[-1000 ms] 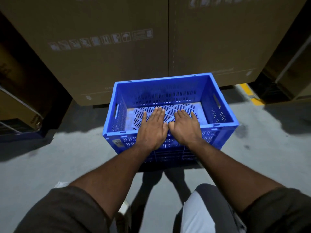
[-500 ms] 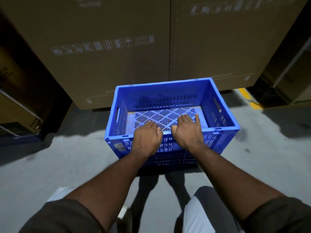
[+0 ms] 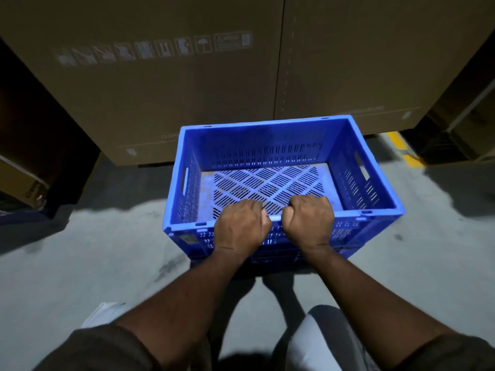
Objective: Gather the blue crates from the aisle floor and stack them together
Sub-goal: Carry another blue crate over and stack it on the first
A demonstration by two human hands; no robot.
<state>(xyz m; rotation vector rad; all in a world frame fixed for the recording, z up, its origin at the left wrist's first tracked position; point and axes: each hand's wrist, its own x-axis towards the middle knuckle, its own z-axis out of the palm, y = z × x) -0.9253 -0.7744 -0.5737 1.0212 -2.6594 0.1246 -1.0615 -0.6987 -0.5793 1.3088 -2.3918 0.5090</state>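
Observation:
A blue slotted plastic crate [image 3: 267,140] stands open and empty on the grey aisle floor right in front of me. Beneath it a second blue crate's wall [image 3: 276,257] shows, so it sits on another crate. My left hand [image 3: 239,227] and my right hand [image 3: 308,220] lie side by side at the middle of the near rim. Both grip that rim with fingers curled over it into the crate.
Large brown cardboard boxes [image 3: 166,84] rise just behind the crate. Darker boxes and a strapped carton [image 3: 21,183] stand at the left, more cartons at the right by a yellow floor line [image 3: 404,148]. My knees and a white shoe show at the bottom.
My hands lay flat over the near rim a second ago. They have drawn back and their fingers have curled round the rim. The crate looks closer to me.

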